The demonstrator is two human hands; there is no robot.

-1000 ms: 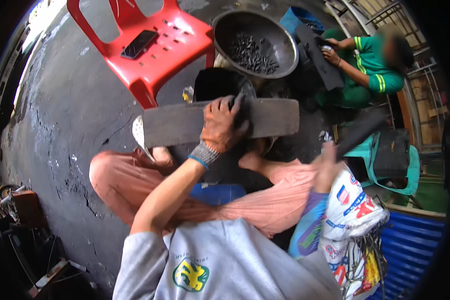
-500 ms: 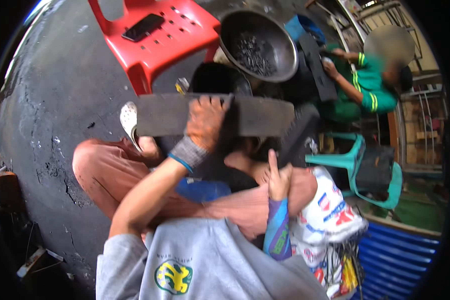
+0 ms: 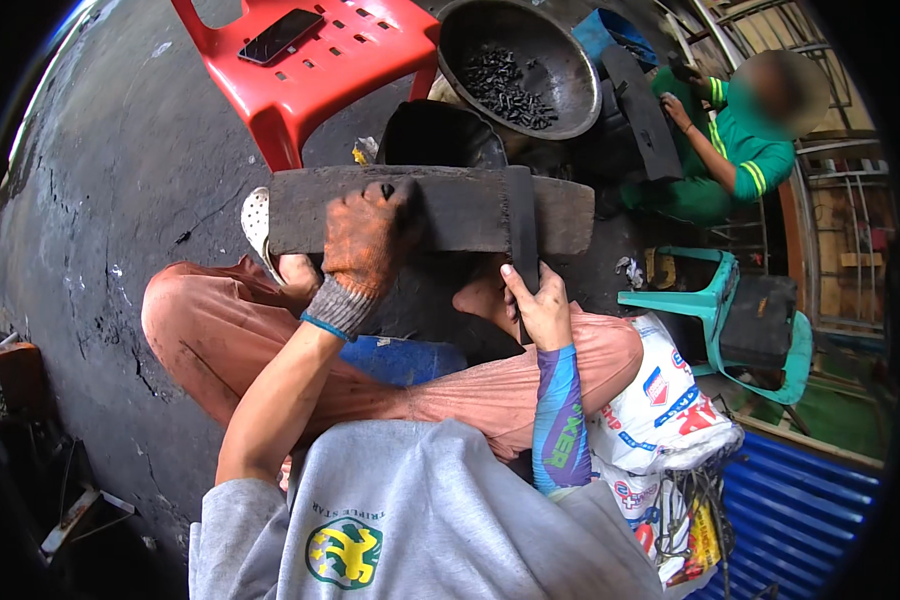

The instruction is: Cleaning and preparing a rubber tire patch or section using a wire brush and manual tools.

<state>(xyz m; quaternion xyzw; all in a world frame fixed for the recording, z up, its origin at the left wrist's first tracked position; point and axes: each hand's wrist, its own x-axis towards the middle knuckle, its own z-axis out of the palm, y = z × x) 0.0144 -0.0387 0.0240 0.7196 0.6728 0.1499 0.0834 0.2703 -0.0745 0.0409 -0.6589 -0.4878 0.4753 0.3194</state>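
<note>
My left hand [image 3: 365, 240], in an orange-and-black glove, rests with curled fingers on a long dark plank [image 3: 460, 215] lying crosswise above my legs; something small and dark at its fingertips is hard to make out. My bare right hand [image 3: 538, 305] grips a long, flat black bar [image 3: 520, 210], which stands across the plank toward its right end. A dark container [image 3: 440, 135] is just beyond the plank. A white perforated shoe [image 3: 256, 220] shows at its left end.
A red chair [image 3: 320, 80] holds a phone [image 3: 280, 35]. A metal basin [image 3: 520, 70] contains several dark pieces. A co-worker in green [image 3: 740, 150] sits at right beside another dark plank. A teal chair [image 3: 710, 310], white sacks [image 3: 650, 420] and blue corrugated sheet [image 3: 790, 520] are nearby.
My right hand has come leftward with the black bar, which now lies upright across the plank. My left hand has shifted left along the plank.
</note>
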